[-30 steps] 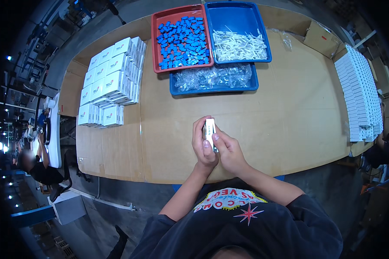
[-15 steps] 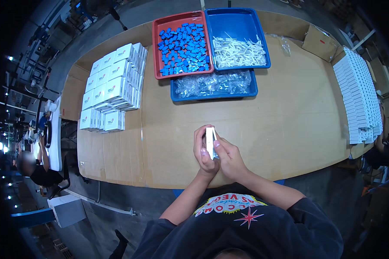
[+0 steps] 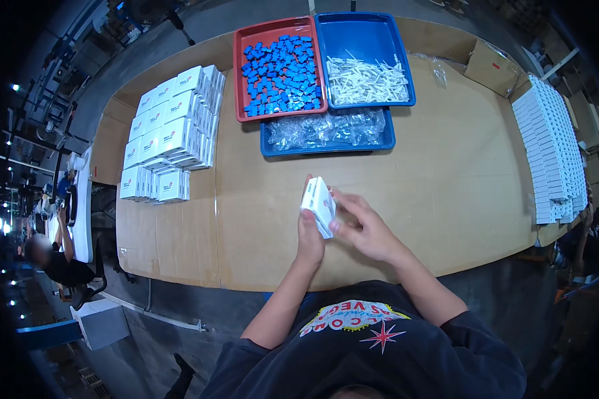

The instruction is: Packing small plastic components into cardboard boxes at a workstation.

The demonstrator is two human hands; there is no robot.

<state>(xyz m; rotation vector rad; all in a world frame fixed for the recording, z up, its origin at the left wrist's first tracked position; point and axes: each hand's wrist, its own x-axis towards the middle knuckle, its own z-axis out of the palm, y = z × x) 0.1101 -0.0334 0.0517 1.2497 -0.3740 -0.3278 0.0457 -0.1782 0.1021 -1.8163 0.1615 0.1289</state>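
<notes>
A small white carton (image 3: 320, 207) with a printed front is held tilted above the near middle of the table. My left hand (image 3: 309, 241) grips it from the left, with the thumb across its near side and the fingers mostly hidden behind. Just to the right of the carton is my right hand (image 3: 371, 234). Its fingers are spread and slightly blurred, and the thumb is close to the carton's right edge. Whether that thumb touches the carton is hard to see.
Stacked white cartons (image 3: 158, 133) stand at left, another long white stack (image 3: 551, 149) at far right. At the back are a red tray (image 3: 241, 80) of blue pieces, a blue tray (image 3: 359, 40) of white sticks, and a lower blue tray (image 3: 267, 147) of clear bags.
The carton, end-on between both hands before, has been raised slightly and turned so its printed face shows. My right hand has come off it to the right, its fingers spreading.
</notes>
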